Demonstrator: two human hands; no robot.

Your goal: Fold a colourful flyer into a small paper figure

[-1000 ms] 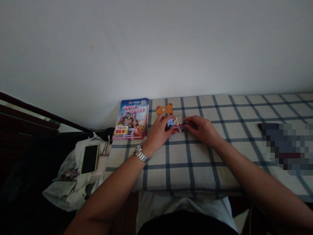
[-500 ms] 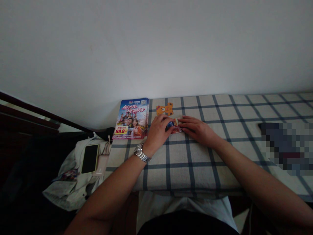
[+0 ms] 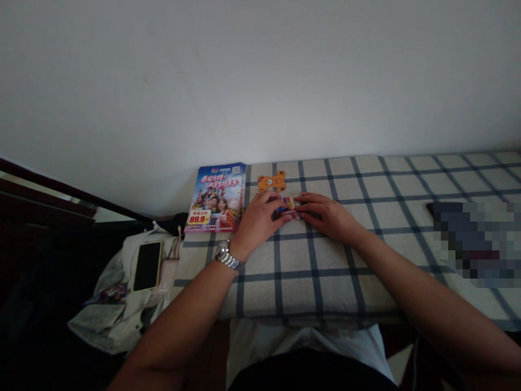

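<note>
A small folded printed paper (image 3: 291, 215), with blue, yellow and reddish patches, lies on the checked cloth (image 3: 260, 296) between my hands. My left hand (image 3: 260, 220), with a metal-banded watch at the wrist, grips its left side between thumb and fingers. The fingers of my right hand (image 3: 328, 216) close on the right edge of the same paper. Part of the paper is hidden under the fingers. Just beyond my left hand is a flat orange bear cutout (image 3: 272, 181). To the left lies a stack of glossy flyers (image 3: 215, 198).
A phone (image 3: 147, 266) rests on pale crumpled fabric (image 3: 118, 320) at the lower left. On the right side of the cloth is a dark, partly blurred object (image 3: 464, 228). A white wall (image 3: 277, 81) stands behind the far edge.
My left thumb and fingers have shifted slightly on the folded paper, and its visible face shows a bit differently. The whole view has moved slightly; both hands stay on the paper.
</note>
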